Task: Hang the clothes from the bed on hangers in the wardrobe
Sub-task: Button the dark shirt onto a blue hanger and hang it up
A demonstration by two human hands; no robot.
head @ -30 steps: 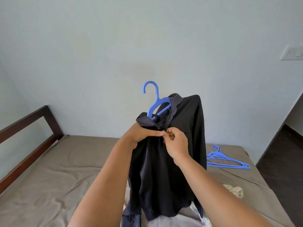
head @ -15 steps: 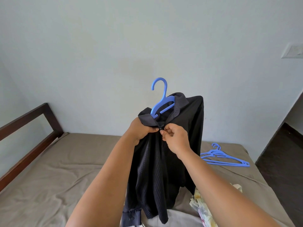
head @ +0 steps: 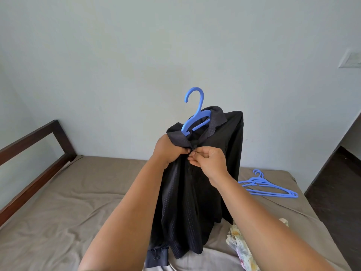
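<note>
Shirt: dark, soft cloth, draped over a blue hanger and held up above the bed, near its middle, with the tail and one cuff hanging down to the sheet. It looks light and limp, so it will sag and swing wherever it is not supported, and the smooth weave may slide off the plastic shoulders if the hanger tips. The hanger itself is stiff and takes the load; its hook stands free above the collar.

The left hand grips the bunched collar and front edge just under the hanger's neck, fingers curled round the cloth. The right hand pinches the placket at the top button, thumb and fingertips together on the fabric; it seems to be fastening that button so the shirt will stay put.

For carrying to the wardrobe, the hook or the hanger's neck is probably the best hold, not the cloth, which would only stretch and slip.

Spare hangers lie near the bed's far right corner. A pale printed garment lies at the near right edge, partly hidden by the right forearm, and something light lies under the shirt's tail.
</note>
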